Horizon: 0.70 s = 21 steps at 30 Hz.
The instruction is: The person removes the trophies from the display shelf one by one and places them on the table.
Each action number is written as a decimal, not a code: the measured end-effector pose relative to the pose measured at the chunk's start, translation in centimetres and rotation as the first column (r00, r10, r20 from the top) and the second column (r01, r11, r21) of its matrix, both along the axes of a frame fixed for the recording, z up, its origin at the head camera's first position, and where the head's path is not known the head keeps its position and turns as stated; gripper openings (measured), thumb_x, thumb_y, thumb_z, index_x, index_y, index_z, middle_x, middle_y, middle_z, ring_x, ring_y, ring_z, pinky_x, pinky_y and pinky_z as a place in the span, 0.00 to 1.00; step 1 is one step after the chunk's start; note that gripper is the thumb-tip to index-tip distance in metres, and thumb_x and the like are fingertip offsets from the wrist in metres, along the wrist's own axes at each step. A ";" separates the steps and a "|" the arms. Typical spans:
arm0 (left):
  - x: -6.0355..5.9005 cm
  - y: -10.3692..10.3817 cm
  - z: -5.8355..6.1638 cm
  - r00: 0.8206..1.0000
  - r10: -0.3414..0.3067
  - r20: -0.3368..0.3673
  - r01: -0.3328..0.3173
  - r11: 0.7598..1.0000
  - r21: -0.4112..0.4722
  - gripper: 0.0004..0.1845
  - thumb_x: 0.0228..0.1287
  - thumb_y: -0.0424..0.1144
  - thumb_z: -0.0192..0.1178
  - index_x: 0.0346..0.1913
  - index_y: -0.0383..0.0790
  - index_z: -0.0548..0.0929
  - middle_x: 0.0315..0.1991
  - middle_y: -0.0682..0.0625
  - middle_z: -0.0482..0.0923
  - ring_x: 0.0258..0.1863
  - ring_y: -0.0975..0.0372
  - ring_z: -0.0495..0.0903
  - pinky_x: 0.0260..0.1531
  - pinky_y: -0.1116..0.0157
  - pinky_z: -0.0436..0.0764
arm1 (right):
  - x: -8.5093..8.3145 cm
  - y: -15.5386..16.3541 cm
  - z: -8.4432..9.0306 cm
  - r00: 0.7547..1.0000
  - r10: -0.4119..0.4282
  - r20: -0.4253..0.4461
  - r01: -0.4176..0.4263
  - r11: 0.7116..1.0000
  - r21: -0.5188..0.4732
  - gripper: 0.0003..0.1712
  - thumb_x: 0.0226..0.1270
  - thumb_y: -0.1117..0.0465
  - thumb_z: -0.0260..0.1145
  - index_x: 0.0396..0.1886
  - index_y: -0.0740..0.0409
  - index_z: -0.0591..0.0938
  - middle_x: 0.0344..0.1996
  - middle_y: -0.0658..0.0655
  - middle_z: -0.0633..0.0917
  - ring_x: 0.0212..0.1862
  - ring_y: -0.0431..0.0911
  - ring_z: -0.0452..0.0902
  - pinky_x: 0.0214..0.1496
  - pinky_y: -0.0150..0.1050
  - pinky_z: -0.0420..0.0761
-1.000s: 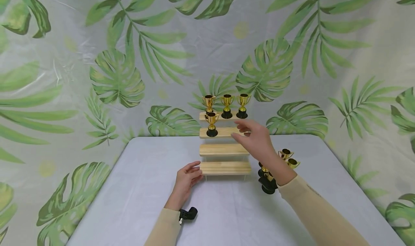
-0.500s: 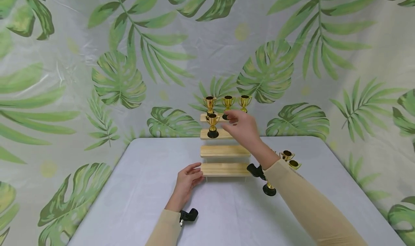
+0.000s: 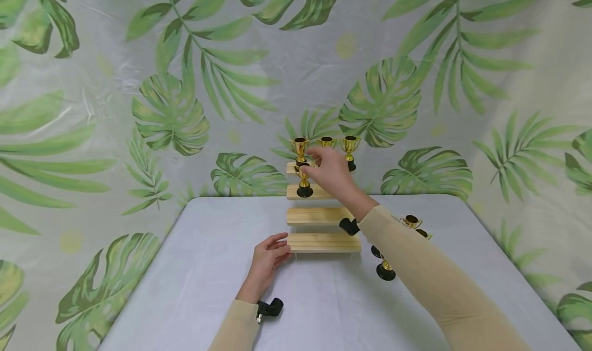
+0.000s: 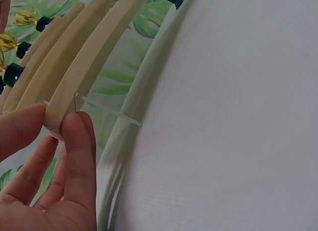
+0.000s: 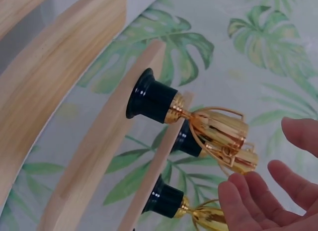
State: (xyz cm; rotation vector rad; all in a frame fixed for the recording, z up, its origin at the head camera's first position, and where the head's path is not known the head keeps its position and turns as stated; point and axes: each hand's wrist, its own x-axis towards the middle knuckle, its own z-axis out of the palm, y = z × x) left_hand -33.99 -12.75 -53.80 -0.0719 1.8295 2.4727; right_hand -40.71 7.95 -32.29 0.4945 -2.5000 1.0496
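Observation:
A wooden tiered display stand (image 3: 324,243) stands on the table. My left hand (image 3: 265,261) pinches the left end of its lowest board (image 4: 94,52) between thumb and fingers. My right hand (image 3: 330,172) reaches to the gold trophy (image 3: 303,185) on the second board from the top. In the right wrist view, thumb and fingers are spread apart beside that trophy's cup (image 5: 221,127) and hold nothing. Along the top board are a left trophy (image 3: 300,148), a middle trophy (image 3: 326,141) partly behind my right hand, and a right trophy (image 3: 350,146).
Several more gold trophies with black bases, among them a front trophy (image 3: 386,271), stand on the white table (image 3: 194,269) right of the stand, partly behind my right sleeve. A leaf-print curtain (image 3: 250,84) hangs behind the table.
My right hand has moved left along the stand, from the right end of the second board to the trophy at its left. My left hand has stayed at the lowest board.

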 end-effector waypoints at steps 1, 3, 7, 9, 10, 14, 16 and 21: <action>-0.1 0.0 -0.1 1.000 0.000 0.000 0.000 1.000 0.004 0.25 0.61 0.25 0.68 0.63 0.29 0.78 0.45 0.42 0.83 0.39 0.58 0.86 0.44 0.61 0.86 | -0.2 -0.2 0.0 1.000 -0.004 0.009 0.004 1.000 0.008 0.26 0.64 0.51 0.74 0.61 0.52 0.82 0.50 0.57 0.84 0.49 0.51 0.80 0.45 0.50 0.82; -0.2 -0.1 -0.2 1.000 0.000 0.000 0.000 1.000 0.012 0.25 0.61 0.25 0.68 0.62 0.29 0.78 0.44 0.42 0.83 0.38 0.58 0.86 0.43 0.61 0.86 | -0.6 -0.4 0.0 1.000 -0.007 0.021 0.007 1.000 0.021 0.26 0.64 0.51 0.74 0.61 0.53 0.82 0.51 0.57 0.84 0.49 0.51 0.80 0.45 0.50 0.82; -0.2 -0.2 -0.2 1.000 -0.003 -0.003 0.004 1.000 0.022 0.26 0.60 0.24 0.68 0.62 0.28 0.78 0.43 0.43 0.83 0.37 0.58 0.86 0.42 0.62 0.86 | -1.1 -0.7 -0.4 0.999 -0.001 0.042 0.000 0.999 0.033 0.28 0.64 0.51 0.74 0.61 0.54 0.82 0.53 0.59 0.84 0.50 0.52 0.80 0.45 0.51 0.81; -0.2 -0.2 -0.2 1.000 -0.007 -0.002 0.007 1.000 0.021 0.26 0.60 0.24 0.68 0.62 0.28 0.78 0.43 0.42 0.83 0.38 0.57 0.86 0.42 0.62 0.86 | -1.3 -0.7 -0.6 0.999 -0.003 0.049 0.001 0.999 0.038 0.28 0.64 0.51 0.74 0.62 0.54 0.81 0.53 0.59 0.84 0.51 0.52 0.80 0.45 0.50 0.81; -0.2 -0.2 -0.1 1.000 -0.009 -0.004 0.009 1.000 0.017 0.25 0.60 0.25 0.68 0.62 0.29 0.78 0.44 0.42 0.83 0.38 0.57 0.86 0.43 0.61 0.86 | -1.4 -0.7 -0.8 0.999 -0.005 0.052 0.003 0.999 0.042 0.29 0.64 0.50 0.74 0.62 0.54 0.81 0.53 0.58 0.84 0.50 0.52 0.80 0.45 0.50 0.82; -0.1 -0.2 0.0 1.000 -0.011 0.000 0.011 1.000 0.001 0.25 0.61 0.26 0.68 0.62 0.30 0.79 0.45 0.42 0.83 0.39 0.57 0.86 0.44 0.61 0.86 | -1.8 -0.9 -1.5 0.999 -0.014 0.046 0.011 0.998 0.069 0.29 0.64 0.49 0.74 0.63 0.54 0.82 0.51 0.57 0.85 0.48 0.51 0.80 0.42 0.49 0.83; -0.1 -0.2 0.0 1.000 -0.013 0.001 0.013 1.000 -0.003 0.25 0.61 0.26 0.68 0.62 0.30 0.79 0.45 0.42 0.83 0.39 0.57 0.86 0.43 0.61 0.86 | -2.0 -0.9 -1.8 0.999 -0.016 0.040 0.013 0.997 0.076 0.29 0.64 0.49 0.74 0.62 0.54 0.82 0.49 0.57 0.85 0.47 0.51 0.80 0.42 0.50 0.83; -0.2 -0.2 0.0 1.000 -0.013 0.003 0.013 1.000 0.002 0.25 0.60 0.25 0.68 0.61 0.30 0.79 0.45 0.41 0.84 0.39 0.57 0.86 0.42 0.62 0.86 | -2.2 -1.1 -2.3 1.000 -0.022 0.011 0.022 0.997 0.077 0.28 0.64 0.49 0.74 0.61 0.55 0.83 0.51 0.56 0.85 0.46 0.50 0.81 0.43 0.49 0.83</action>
